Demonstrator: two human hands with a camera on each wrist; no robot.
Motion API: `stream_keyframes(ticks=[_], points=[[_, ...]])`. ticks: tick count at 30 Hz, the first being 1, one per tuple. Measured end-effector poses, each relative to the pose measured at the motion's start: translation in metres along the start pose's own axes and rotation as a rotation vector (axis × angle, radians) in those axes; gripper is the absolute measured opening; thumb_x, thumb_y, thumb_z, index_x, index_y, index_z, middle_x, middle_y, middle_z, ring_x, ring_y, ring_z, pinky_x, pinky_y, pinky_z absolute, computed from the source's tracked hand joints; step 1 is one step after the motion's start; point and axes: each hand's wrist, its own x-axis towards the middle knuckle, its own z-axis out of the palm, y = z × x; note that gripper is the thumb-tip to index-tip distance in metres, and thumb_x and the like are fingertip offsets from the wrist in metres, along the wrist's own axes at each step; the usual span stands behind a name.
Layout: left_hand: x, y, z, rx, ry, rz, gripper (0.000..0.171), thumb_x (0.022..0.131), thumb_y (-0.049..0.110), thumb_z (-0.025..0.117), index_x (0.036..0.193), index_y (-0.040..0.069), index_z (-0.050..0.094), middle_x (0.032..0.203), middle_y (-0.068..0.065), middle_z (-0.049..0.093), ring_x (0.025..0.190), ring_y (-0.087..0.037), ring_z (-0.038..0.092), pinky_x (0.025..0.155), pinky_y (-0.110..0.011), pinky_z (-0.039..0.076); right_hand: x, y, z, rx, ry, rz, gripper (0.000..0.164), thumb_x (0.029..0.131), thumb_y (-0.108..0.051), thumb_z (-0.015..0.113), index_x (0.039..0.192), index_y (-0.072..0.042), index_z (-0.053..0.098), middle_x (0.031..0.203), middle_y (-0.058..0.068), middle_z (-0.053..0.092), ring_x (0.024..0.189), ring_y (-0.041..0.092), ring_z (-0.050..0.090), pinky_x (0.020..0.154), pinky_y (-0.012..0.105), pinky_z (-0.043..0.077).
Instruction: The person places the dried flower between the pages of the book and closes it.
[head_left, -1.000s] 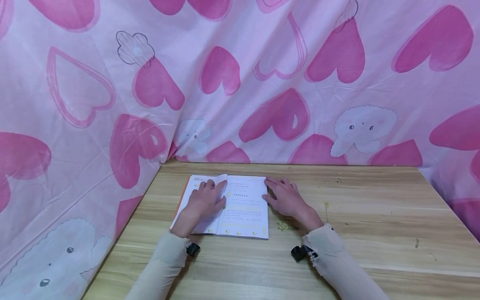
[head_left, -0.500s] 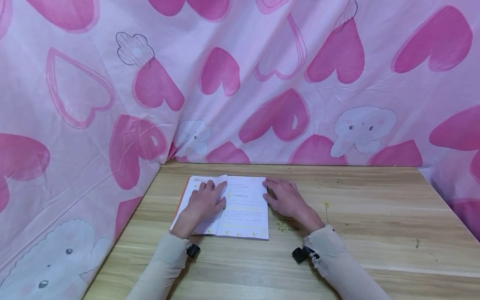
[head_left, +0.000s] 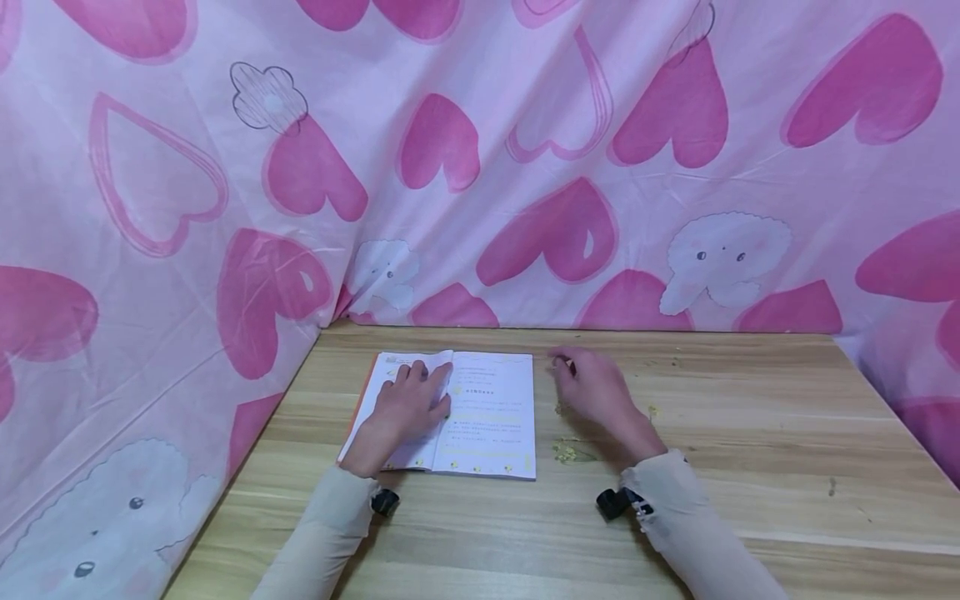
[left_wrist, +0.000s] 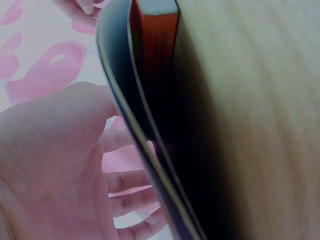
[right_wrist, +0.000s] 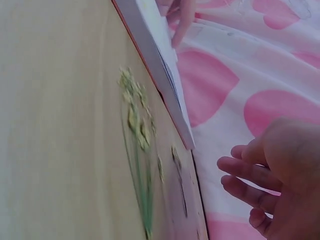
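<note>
An open book (head_left: 491, 417) with white printed pages and an orange cover edge lies on the table. My left hand (head_left: 405, 412) rests on its left page with fingers extended, forefinger near the centre fold. The left wrist view catches the book (left_wrist: 159, 47) edge-on, its pages bowed beside my left hand (left_wrist: 60, 160). Just right of the book, my right hand (head_left: 596, 387) is apart from it. Its fingers are loosely bent with nothing in them, as the right wrist view shows of the right hand (right_wrist: 280, 180). Dried yellow flowers (right_wrist: 137, 115) on green stems lie beside the book.
The wooden table (head_left: 750, 433) carries the flower sprigs (head_left: 573, 451) right of the book, partly under my right forearm. Pink heart-print cloth (head_left: 525, 167) hangs along the table's back and left sides. Small dark marks dot the tabletop at right.
My right hand has left the book's right edge and shifted right, its fingers bending more. My left hand stays on the left page, and the book lies as before.
</note>
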Motion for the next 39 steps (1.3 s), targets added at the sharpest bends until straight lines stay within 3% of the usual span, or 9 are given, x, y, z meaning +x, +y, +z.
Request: stream_keyframes(ticks=[8, 15, 24, 31, 39], points=[[0.000, -0.001, 0.002, -0.023, 0.011, -0.006, 0.059, 0.108, 0.040, 0.056, 0.165, 0.026, 0.045, 0.137, -0.016, 0.054, 0.122, -0.036, 0.052, 0.090, -0.057, 0.052, -0.007, 0.016, -0.007, -0.030, -0.015, -0.016, 0.027, 0.106, -0.017, 0.068, 0.130, -0.009, 0.076, 0.111, 0.005, 0.079, 0.092, 0.019, 0.070, 0.083, 0.042, 0.062], [0.000, -0.001, 0.001, -0.010, 0.029, 0.003, 0.058, 0.108, 0.040, 0.058, 0.164, 0.025, 0.046, 0.134, -0.015, 0.055, 0.118, -0.036, 0.052, 0.087, -0.055, 0.052, -0.020, 0.029, -0.013, -0.085, -0.085, -0.044, 0.013, 0.102, -0.016, 0.074, 0.112, -0.012, 0.081, 0.094, -0.001, 0.075, 0.084, 0.014, 0.067, 0.077, 0.037, 0.058], [0.000, -0.002, 0.001, -0.012, 0.014, -0.007, 0.059, 0.108, 0.040, 0.058, 0.164, 0.026, 0.045, 0.135, -0.015, 0.054, 0.119, -0.035, 0.051, 0.088, -0.055, 0.051, -0.028, 0.033, -0.022, -0.119, -0.208, -0.069, 0.003, 0.096, -0.021, 0.080, 0.094, -0.019, 0.079, 0.089, -0.007, 0.069, 0.083, 0.011, 0.062, 0.078, 0.034, 0.054], [0.000, -0.002, 0.002, -0.011, 0.013, -0.008, 0.060, 0.108, 0.040, 0.058, 0.165, 0.025, 0.044, 0.136, -0.014, 0.053, 0.119, -0.035, 0.050, 0.090, -0.055, 0.050, -0.028, 0.031, -0.028, -0.135, -0.269, -0.069, 0.008, 0.093, -0.014, 0.081, 0.090, -0.021, 0.077, 0.088, -0.006, 0.066, 0.081, 0.010, 0.059, 0.075, 0.032, 0.052], [0.000, 0.000, 0.002, -0.018, 0.003, -0.019, 0.060, 0.108, 0.041, 0.057, 0.165, 0.026, 0.044, 0.139, -0.015, 0.052, 0.123, -0.036, 0.049, 0.093, -0.058, 0.051, -0.029, 0.031, -0.028, -0.122, -0.288, -0.040, 0.004, 0.096, -0.016, 0.078, 0.092, -0.014, 0.077, 0.089, -0.004, 0.066, 0.081, 0.012, 0.059, 0.075, 0.031, 0.052]])
